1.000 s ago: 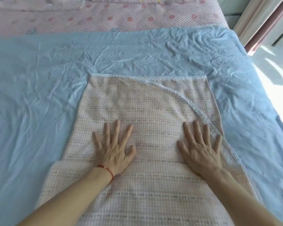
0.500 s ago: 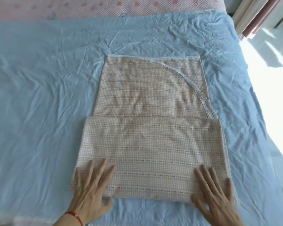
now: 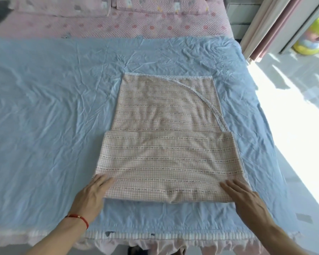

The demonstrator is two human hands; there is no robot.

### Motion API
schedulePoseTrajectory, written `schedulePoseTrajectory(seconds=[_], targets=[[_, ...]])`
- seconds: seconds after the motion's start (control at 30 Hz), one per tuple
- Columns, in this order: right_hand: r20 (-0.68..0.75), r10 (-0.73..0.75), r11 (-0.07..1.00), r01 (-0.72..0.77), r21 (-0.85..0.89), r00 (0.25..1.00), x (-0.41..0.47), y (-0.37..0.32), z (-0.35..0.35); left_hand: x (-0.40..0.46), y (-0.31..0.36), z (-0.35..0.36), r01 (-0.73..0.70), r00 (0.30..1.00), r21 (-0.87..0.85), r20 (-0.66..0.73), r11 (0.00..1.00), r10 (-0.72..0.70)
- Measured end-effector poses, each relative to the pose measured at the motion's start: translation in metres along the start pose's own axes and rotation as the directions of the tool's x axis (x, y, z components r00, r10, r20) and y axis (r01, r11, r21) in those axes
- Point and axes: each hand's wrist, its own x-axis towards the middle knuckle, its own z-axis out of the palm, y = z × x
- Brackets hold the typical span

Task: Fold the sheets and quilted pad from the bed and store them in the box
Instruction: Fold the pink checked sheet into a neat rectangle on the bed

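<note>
A beige checked sheet (image 3: 166, 137) with lace trim lies folded on the blue sheet (image 3: 44, 111) that covers the bed. Its near part is doubled over onto the rest. My left hand (image 3: 92, 195) rests at the fold's near-left corner, fingers straight and touching the fabric's edge. My right hand (image 3: 244, 198) lies flat on the near-right corner, fingers stretched out. Beyond the blue sheet the pink quilted pad (image 3: 118, 26) covers the far end of the bed. No box is in view.
Pink pillows (image 3: 66, 5) sit at the head of the bed. A frilled valance (image 3: 155, 238) hangs along the near edge. To the right are a sunlit floor (image 3: 293, 126), curtains (image 3: 261, 28) and a colourful toy (image 3: 309, 41).
The near part of the beige sheet was folded over away from me. My hands then slid back from the middle of the fabric to its two near corners.
</note>
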Motion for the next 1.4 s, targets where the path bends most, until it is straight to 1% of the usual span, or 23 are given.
schedulePoseTrajectory(seconds=[0.07, 0.1, 0.13, 0.17, 0.23, 0.27, 0.33, 0.37, 0.4, 0.47, 0.5, 0.57, 0.67, 0.73, 0.87, 0.97, 1.07, 1.13, 1.17, 1.23, 1.3, 1.33, 1.4], targets=[[-0.045, -0.032, 0.999, 0.033, 0.022, 0.998, -0.014, -0.002, -0.022, -0.009, -0.002, -0.026, 0.006, 1.000, -0.062, 0.001, 0.998, -0.006], [-0.057, -0.045, 0.998, 0.048, 0.048, 0.997, -0.023, -0.006, -0.036, -0.015, 0.000, -0.044, 0.022, 0.999, -0.109, 0.026, 0.994, -0.019], [-0.067, -0.064, 0.995, 0.068, 0.069, 0.996, -0.034, -0.010, -0.047, -0.022, 0.001, -0.058, 0.023, 0.999, -0.111, 0.047, 0.994, -0.017], [-0.072, -0.076, 0.992, 0.083, 0.097, 0.994, -0.043, -0.013, -0.057, -0.029, 0.001, -0.073, 0.030, 0.994, -0.107, 0.107, 0.994, -0.019], [-0.032, -0.028, 0.984, 0.033, 0.174, 0.999, -0.060, -0.016, -0.083, -0.042, -0.001, -0.105, 0.049, 0.974, -0.162, 0.226, 0.986, -0.011], [-0.021, 0.022, 0.976, -0.017, 0.216, 1.000, -0.066, -0.014, -0.096, -0.046, -0.003, -0.121, 0.055, 0.971, -0.211, 0.240, 0.976, -0.003], [-0.042, 0.107, 0.953, -0.091, 0.289, 0.993, -0.071, -0.010, -0.123, -0.046, -0.010, -0.151, 0.074, 0.969, -0.342, 0.245, 0.937, 0.014], [-0.070, 0.153, 0.938, -0.123, 0.323, 0.986, -0.067, -0.009, -0.134, -0.039, -0.015, -0.160, 0.099, 0.973, -0.400, 0.230, 0.911, -0.005], [-0.094, 0.197, 0.922, -0.152, 0.356, 0.976, -0.058, -0.009, -0.148, -0.028, -0.019, -0.170, 0.129, 0.982, -0.442, 0.185, 0.888, -0.050], [-0.160, 0.269, 0.901, -0.190, 0.390, 0.950, -0.028, -0.008, -0.171, 0.002, -0.020, -0.188, 0.201, 0.980, -0.535, 0.105, 0.821, -0.171], [-0.204, 0.293, 0.896, -0.194, 0.400, 0.934, -0.010, -0.008, -0.180, 0.020, -0.020, -0.195, 0.235, 0.968, -0.590, 0.069, 0.773, -0.242], [-0.263, 0.335, 0.863, -0.183, 0.470, 0.905, 0.030, -0.003, -0.197, 0.059, -0.015, -0.209, 0.250, 0.938, -0.697, 0.000, 0.673, -0.348], [-0.292, 0.366, 0.813, -0.151, 0.562, 0.884, 0.095, 0.008, -0.215, 0.117, -0.015, -0.220, 0.258, 0.890, -0.792, -0.027, 0.553, -0.455], [-0.304, 0.368, 0.793, -0.127, 0.595, 0.879, 0.142, 0.015, -0.220, 0.156, -0.018, -0.218, 0.258, 0.871, -0.826, -0.026, 0.501, -0.491], [-0.274, 0.411, 0.730, -0.134, 0.670, 0.869, 0.239, 0.025, -0.213, 0.232, -0.024, -0.200, 0.249, 0.833, -0.858, -0.046, 0.448, -0.551], [-0.235, 0.474, 0.659, -0.166, 0.734, 0.848, 0.299, 0.034, -0.189, 0.289, -0.023, -0.183, 0.228, 0.823, -0.857, -0.084, 0.463, -0.562], [-0.221, 0.545, 0.604, -0.196, 0.773, 0.809, 0.352, 0.044, -0.160, 0.349, -0.034, -0.161, 0.279, 0.818, -0.834, -0.053, 0.476, -0.573], [-0.231, 0.568, 0.587, -0.192, 0.787, 0.790, 0.380, 0.048, -0.144, 0.382, -0.045, -0.145, 0.342, 0.801, -0.809, -0.016, 0.478, -0.599], [-0.237, 0.575, 0.586, -0.193, 0.787, 0.783, 0.394, 0.051, -0.134, 0.397, -0.048, -0.135, 0.381, 0.788, -0.788, 0.002, 0.484, -0.616], [-0.233, 0.586, 0.603, -0.226, 0.765, 0.776, 0.423, 0.055, -0.104, 0.425, -0.054, -0.104, 0.470, 0.760, -0.702, 0.013, 0.536, -0.649], [-0.238, 0.587, 0.658, -0.285, 0.696, 0.774, 0.440, 0.054, -0.069, 0.442, -0.049, -0.070, 0.536, 0.729, -0.621, -0.001, 0.571, -0.685], [-0.269, 0.585, 0.691, -0.296, 0.660, 0.765, 0.447, 0.055, -0.051, 0.451, -0.045, -0.053, 0.557, 0.712, -0.585, -0.029, 0.589, -0.702], [-0.348, 0.571, 0.750, -0.301, 0.588, 0.744, 0.455, 0.054, -0.030, 0.464, -0.035, -0.025, 0.607, 0.637, -0.519, -0.135, 0.601, -0.759]])
